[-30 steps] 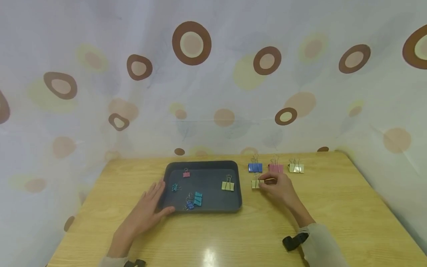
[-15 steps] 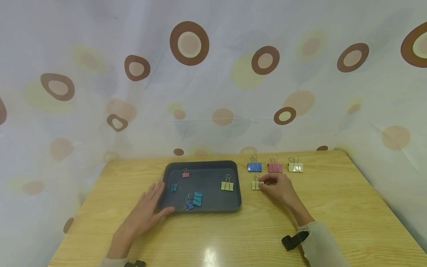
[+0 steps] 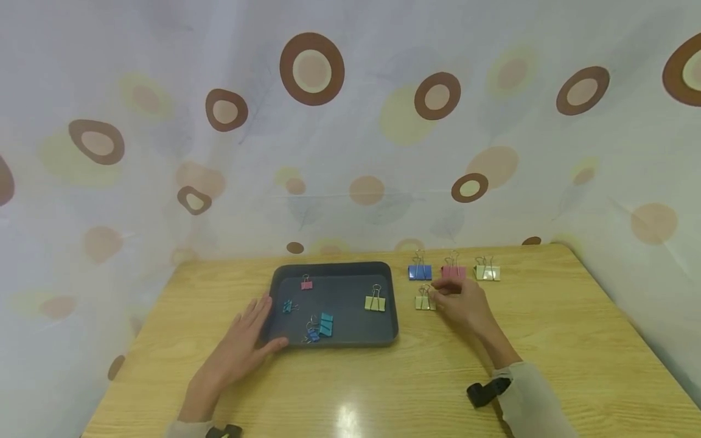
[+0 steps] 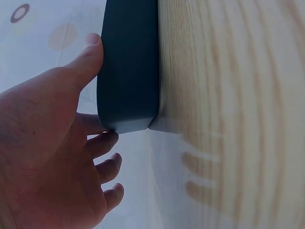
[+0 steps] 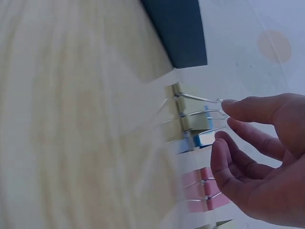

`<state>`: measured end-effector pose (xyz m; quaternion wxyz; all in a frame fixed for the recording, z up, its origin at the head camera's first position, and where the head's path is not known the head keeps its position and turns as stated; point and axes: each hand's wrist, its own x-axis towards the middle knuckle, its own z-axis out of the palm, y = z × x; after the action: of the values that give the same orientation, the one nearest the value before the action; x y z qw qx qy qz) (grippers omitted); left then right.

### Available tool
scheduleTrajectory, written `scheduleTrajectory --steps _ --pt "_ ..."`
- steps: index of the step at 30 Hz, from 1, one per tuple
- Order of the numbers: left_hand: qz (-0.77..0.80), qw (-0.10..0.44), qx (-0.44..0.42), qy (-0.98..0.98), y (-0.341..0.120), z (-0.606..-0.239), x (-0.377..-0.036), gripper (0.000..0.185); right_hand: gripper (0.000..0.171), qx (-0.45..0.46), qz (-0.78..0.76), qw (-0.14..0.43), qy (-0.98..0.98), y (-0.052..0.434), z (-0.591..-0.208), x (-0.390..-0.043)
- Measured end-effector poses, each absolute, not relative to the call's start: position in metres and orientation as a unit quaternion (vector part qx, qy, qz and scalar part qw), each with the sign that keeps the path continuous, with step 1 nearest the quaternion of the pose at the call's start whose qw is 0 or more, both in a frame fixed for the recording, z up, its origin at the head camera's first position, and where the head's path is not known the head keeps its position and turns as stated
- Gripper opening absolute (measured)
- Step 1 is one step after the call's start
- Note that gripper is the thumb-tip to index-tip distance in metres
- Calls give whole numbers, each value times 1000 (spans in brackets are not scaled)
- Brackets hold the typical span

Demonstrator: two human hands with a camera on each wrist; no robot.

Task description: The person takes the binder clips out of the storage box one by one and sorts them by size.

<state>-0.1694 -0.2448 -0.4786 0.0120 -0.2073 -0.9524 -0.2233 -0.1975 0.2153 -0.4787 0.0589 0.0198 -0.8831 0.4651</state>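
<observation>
The right hand (image 3: pixel 465 301) rests fingertips at the wire loops of a small yellow binder clip (image 3: pixel 425 302) on the tabletop (image 3: pixel 547 340), at the tray's (image 3: pixel 334 344) 3 o'clock; whether it pinches them is unclear. The left hand (image 3: pixel 241 347) lies flat, fingers relaxed, against the tray's rim at 9 o'clock. The thin springy wire could slip and tip the clip on the smooth wood.

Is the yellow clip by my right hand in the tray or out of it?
Out. The yellow clip sits on the table, right of the tray.
</observation>
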Motion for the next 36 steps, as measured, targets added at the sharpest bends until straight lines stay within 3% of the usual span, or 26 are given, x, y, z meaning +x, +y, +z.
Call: scheduleTrajectory --steps 6,21,36 --pt "-220 12 -208 -953 -241 -478 -172 92 22 98 511 98 -848 214 -470 -198" --pt "-221 1 -197 -955 -245 -477 -168 92 36 226 597 -19 -770 143 -464 -186" --pt "-223 10 -203 -954 -242 -479 -168 93 43 298 505 -66 -807 70 -469 -198"
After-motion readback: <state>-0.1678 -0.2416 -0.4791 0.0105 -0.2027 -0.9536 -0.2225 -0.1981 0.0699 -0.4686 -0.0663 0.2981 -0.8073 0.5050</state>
